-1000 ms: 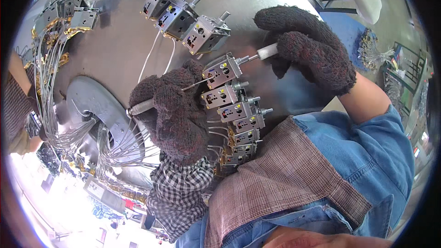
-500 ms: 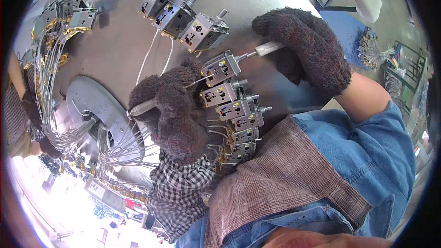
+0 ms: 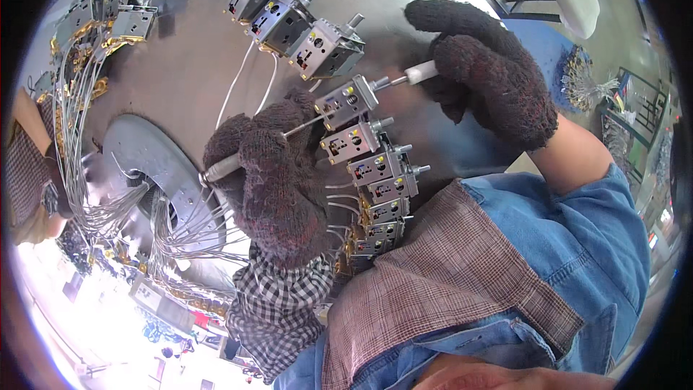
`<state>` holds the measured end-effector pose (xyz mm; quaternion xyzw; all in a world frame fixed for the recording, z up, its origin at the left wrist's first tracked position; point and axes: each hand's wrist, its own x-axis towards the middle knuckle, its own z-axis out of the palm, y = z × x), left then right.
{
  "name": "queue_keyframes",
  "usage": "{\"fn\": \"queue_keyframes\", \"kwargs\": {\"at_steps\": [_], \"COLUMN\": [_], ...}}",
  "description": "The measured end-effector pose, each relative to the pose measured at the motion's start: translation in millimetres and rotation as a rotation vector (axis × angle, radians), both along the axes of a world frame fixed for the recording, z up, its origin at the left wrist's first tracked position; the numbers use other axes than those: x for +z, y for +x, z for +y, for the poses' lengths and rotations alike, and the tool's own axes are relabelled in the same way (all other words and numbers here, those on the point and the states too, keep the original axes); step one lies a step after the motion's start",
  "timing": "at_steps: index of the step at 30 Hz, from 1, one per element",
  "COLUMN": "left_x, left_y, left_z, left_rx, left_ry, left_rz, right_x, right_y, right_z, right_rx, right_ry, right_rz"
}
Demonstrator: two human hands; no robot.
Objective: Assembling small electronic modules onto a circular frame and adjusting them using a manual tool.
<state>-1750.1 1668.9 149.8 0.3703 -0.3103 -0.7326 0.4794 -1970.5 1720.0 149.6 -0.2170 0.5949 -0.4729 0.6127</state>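
My left hand [image 3: 278, 173], in a dark knitted glove, is closed around a metal-handled screwdriver [image 3: 222, 169]. Its thin shaft reaches to the face of a small silver metal box [image 3: 348, 104] with a shaft sticking out. On the other side of that box, my gloved right hand [image 3: 491, 76] grips a pale-handled driver [image 3: 421, 72], whose tip meets the box's shaft; the index finger stands raised off the handle. Similar boxes [image 3: 375, 170] hang in a row below, close to my apron. Most of the screwdriver's grip is hidden by the left glove.
Three more boxes [image 3: 325, 49] with white wires stand on the metal table [image 3: 180, 65]. To the left, a grey disc [image 3: 155, 155] gathers many thin wires, with another cluster of boxes [image 3: 133, 23] beyond. A co-worker's arm [image 3: 32, 126] is at the far left.
My right hand has shifted slightly right and its index finger has lifted and straightened. The held box and the row have moved only slightly. My left hand stays on the screwdriver.
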Motion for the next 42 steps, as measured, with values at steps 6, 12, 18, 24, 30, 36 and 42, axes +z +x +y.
{"fn": "queue_keyframes", "kwargs": {"at_steps": [6,12,18,24,30,36,42], "left_x": [2.3,9.7,5.6,-1.6,3.7,3.3,-1.1], "left_y": [15.5,14.6,19.3,20.5,15.9,18.4,14.6], "left_z": [6.4,13.5,18.1,16.9,17.0,18.6,14.8], "left_rx": [0.019,0.021,0.042,0.069,0.085,0.161,0.091], "left_ry": [0.05,0.033,0.094,0.078,0.094,0.271,0.075], "left_rz": [-0.027,-0.017,-0.109,-0.037,-0.032,0.169,-0.017], "right_x": [3.5,-4.7,-5.5,-2.5,-7.1,-29.7,-28.0], "right_y": [-4.7,5.9,10.0,8.6,4.7,8.6,11.6], "right_z": [11.5,19.2,18.1,17.4,20.9,22.3,21.0], "right_rx": [0.022,0.067,0.068,0.07,0.149,0.084,0.115], "right_ry": [-0.004,-0.087,-0.153,-0.093,-0.174,-0.5,-0.759], "right_rz": [-0.074,-0.083,-0.034,0.038,0.032,0.132,0.67]}}
